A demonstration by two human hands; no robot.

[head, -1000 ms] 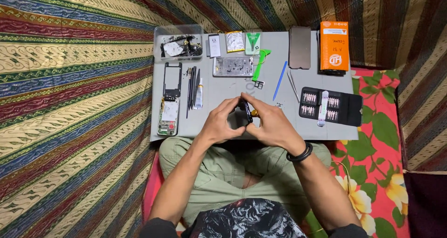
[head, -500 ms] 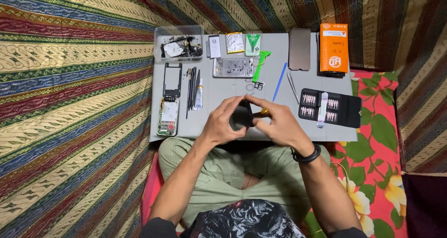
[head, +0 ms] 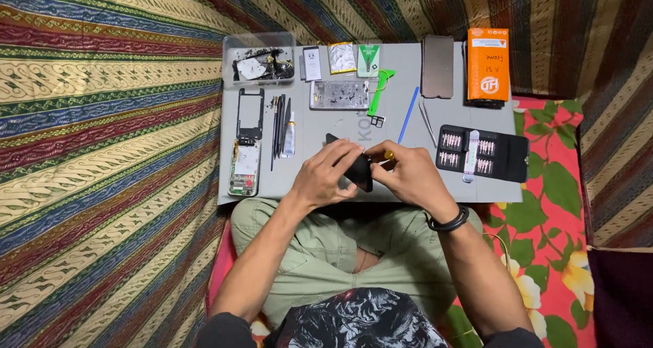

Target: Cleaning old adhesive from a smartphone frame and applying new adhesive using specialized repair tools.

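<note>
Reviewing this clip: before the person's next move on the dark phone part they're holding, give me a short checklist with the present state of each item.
1. Dark phone part held firmly: ok, the left hand wraps it from the left side, above the grey mat.
2. Tool in hand: ok, the right hand pinches a yellow-tipped tool against the part.
3. Tool tip seated on the right spot: cannot tell, fingers hide the contact point.
4. Bit set within view and open: ok, it lies to the right of the hands.
5. Loose pieces contained: ok, the clear tray at the mat's far left corner holds them.
6. Phone frame clear of the hands: ok, it lies apart at the left.
</note>
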